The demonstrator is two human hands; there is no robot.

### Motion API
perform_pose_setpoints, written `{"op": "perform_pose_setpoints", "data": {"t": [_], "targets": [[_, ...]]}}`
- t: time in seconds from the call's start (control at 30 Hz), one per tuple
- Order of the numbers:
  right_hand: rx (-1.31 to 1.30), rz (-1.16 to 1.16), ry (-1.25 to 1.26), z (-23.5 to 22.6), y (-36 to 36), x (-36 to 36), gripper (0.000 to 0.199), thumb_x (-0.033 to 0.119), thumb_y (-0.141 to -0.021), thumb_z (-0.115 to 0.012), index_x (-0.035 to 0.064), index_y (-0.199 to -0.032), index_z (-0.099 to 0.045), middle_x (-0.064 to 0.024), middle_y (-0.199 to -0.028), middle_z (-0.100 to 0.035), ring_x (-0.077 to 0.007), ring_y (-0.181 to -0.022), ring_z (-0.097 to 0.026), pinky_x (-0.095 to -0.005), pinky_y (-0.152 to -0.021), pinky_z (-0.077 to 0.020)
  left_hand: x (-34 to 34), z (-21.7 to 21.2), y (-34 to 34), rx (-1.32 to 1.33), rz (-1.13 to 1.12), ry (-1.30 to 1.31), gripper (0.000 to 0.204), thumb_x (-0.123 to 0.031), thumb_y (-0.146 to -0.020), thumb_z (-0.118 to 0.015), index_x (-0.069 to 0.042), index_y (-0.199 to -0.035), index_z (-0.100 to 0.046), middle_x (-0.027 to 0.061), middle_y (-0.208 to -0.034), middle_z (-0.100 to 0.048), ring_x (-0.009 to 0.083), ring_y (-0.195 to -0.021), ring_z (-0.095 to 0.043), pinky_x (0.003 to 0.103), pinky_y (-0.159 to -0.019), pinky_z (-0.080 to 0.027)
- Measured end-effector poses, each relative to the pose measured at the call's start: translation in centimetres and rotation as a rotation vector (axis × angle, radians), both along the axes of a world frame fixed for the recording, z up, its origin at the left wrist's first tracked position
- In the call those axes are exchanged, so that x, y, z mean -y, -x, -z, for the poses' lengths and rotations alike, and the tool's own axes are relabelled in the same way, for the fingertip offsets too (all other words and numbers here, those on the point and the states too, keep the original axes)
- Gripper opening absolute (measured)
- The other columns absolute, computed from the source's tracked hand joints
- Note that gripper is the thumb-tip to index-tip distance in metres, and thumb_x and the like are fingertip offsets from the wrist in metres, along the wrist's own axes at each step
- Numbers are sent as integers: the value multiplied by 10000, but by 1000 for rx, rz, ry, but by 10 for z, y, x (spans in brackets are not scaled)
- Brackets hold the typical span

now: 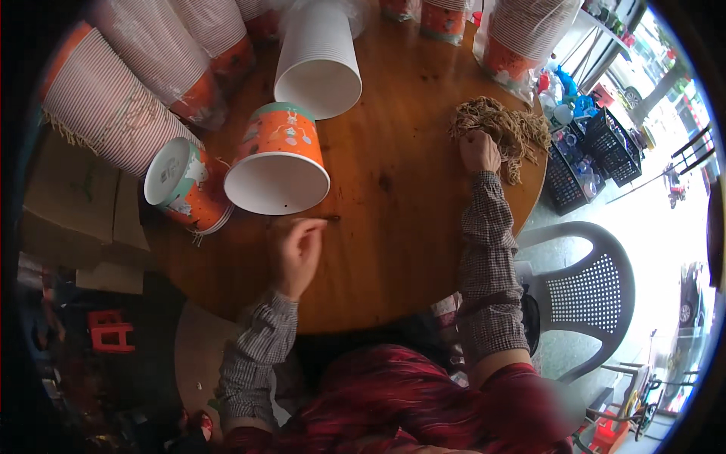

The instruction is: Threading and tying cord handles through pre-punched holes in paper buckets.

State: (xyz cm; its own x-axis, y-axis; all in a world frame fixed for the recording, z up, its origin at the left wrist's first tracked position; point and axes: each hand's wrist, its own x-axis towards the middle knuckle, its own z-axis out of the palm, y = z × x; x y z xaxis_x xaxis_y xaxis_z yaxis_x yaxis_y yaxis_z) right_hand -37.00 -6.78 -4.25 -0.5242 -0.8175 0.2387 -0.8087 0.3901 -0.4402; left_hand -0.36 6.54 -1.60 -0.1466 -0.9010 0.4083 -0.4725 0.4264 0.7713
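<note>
My right hand (480, 151) is closed at the near edge of a tangled heap of tan strings (503, 129), its fingertips gripping some of them. My left hand (299, 253) hovers over the near part of the table, slightly blurred. Its fingers are curled and pressed together; whatever they may pinch is too small to make out. Just beyond it an orange paper bucket (280, 151) with a green band lies on its side, white mouth toward me. To its left lies another orange bucket (185, 185) with its pale base showing and strings about its rim.
A white bucket stack (321, 72) lies behind the orange bucket. Long nested stacks of paper buckets (121, 113) line the round wooden table's (401, 250) left side, and another bagged stack (522, 38) stands far right. A grey plastic chair (586, 295) and black crates (575, 170) stand right.
</note>
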Motion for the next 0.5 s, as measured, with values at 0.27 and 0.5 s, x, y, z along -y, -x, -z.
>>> {"op": "perform_pose_setpoints", "data": {"t": [0.27,0.5], "targets": [[271,-688,140,11,-75,-22,284,287,-804,-610,20,-887,-660,-155,-805,-655,-285,-716,-638,-360,-649,-498,71,25,74,-91,248,-173,155,-73,-862,-571,-2,-986,-630,78,-928,-663,133,-893,-618,252,-744,-485],[598,-408,522,-8,-44,-19,174,160,-816,-648,-2,-881,-659,-80,-720,-643,-119,-671,-596,-269,-627,-476,83,42,58,-286,274,-271,254,-62,-882,-543,-2,-1130,-554,29,-947,-604,99,-819,-590,236,-735,-489]]}}
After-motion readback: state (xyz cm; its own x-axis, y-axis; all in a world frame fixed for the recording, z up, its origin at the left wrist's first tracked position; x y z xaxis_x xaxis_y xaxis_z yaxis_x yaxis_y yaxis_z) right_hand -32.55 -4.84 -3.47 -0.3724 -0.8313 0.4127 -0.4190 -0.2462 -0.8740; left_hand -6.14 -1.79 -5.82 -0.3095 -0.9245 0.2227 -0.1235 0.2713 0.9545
